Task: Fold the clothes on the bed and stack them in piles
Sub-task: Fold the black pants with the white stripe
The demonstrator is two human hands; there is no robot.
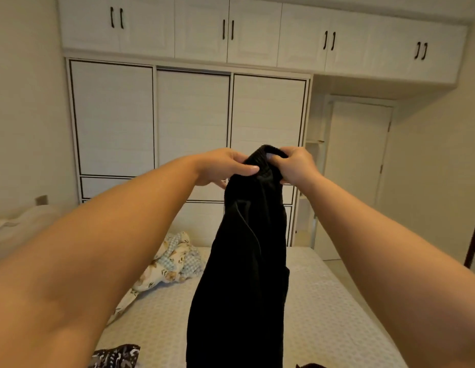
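- Fingers [247,168] of both hands pinch the waistband of the black trousers [244,261], which hang above the bed [324,301].
- Better to slide the hands apart, so the waistband becomes flat before folding.

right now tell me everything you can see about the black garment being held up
The black garment is a plain dark piece, seemingly soft knit or fleece, with a ribbed band bunched at its top and a faint seam running down its front. It hangs unfolded and roughly vertical in the air above the bed, its lower end leaving the frame. The left hand and right hand both grip the bunched band, close together. Whether it is trousers or a top cannot be told.
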